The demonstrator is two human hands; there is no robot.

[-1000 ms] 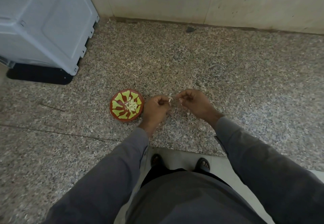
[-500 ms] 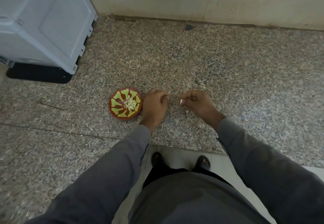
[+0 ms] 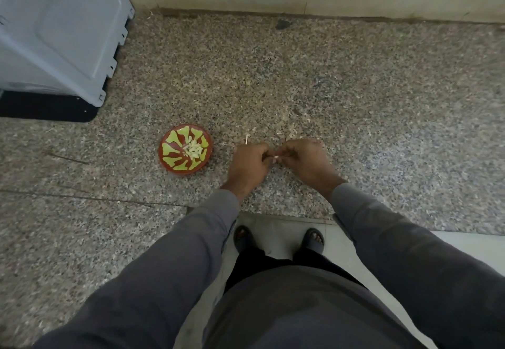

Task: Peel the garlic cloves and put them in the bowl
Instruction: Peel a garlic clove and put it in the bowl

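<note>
Since half a second ago the hands have closed the gap between them again: left hand (image 3: 250,162) and right hand (image 3: 303,157) now meet fingertip to fingertip over the granite counter (image 3: 382,97), near its front edge. Fingers of both are curled, pinching one small pale garlic clove (image 3: 276,158) between them; only a sliver of it shows, so how much skin remains cannot be told.

Bowl (image 3: 185,152), red with green pattern, sits on the counter just left of the left hand, apart from it, with a small heap of peeled cloves (image 3: 194,149) at its centre. A thin pale stick-like scrap (image 3: 246,139) lies on the counter just behind the left hand.

Risks, judged:
- Clove is small and likely slick once bared; a hard pull on the skin could shoot it out of the pinch and over the front edge to the floor (image 3: 276,228).
- Counter speckle would hide a dropped clove or skin.
- Left hand's sweep toward the bowl could nudge its rim and tip the contents.
</note>
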